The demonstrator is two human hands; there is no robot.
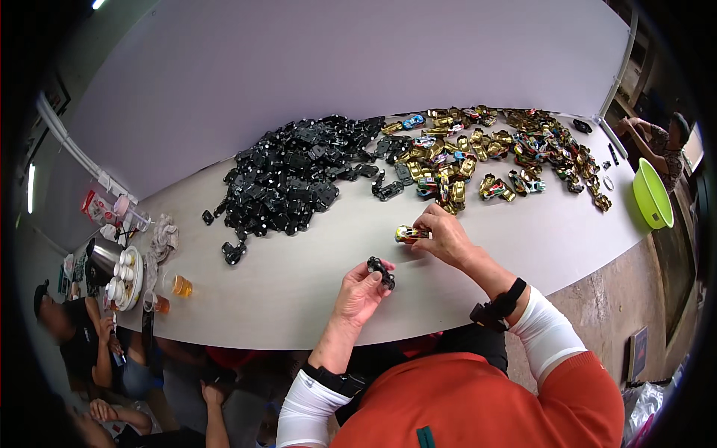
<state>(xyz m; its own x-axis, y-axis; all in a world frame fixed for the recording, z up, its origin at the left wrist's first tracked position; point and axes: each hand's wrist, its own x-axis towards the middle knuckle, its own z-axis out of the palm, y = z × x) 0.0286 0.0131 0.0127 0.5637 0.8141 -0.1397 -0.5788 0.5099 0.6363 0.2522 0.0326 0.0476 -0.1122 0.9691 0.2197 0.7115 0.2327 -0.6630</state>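
My left hand [357, 296] is closed on a small black toy car chassis [380, 273] with wheels, held above the front part of the table. Up and to the right, my right hand [448, 237] pinches a yellow, red and white toy car body [408, 234] at or just over the tabletop; whether it touches is hard to tell. A big heap of black toy car chassis [291, 172] lies at the back left. Beyond my right hand spreads a pile of gold and multicoloured toy car bodies [452, 168].
A lime green basin [653, 196] stands at the table's right end. To the left are a tray of white cups [131, 280], a steel kettle [104, 257], glasses of amber drink [179, 285] and a crumpled cloth [163, 237]. Other people sit at the left and far right.
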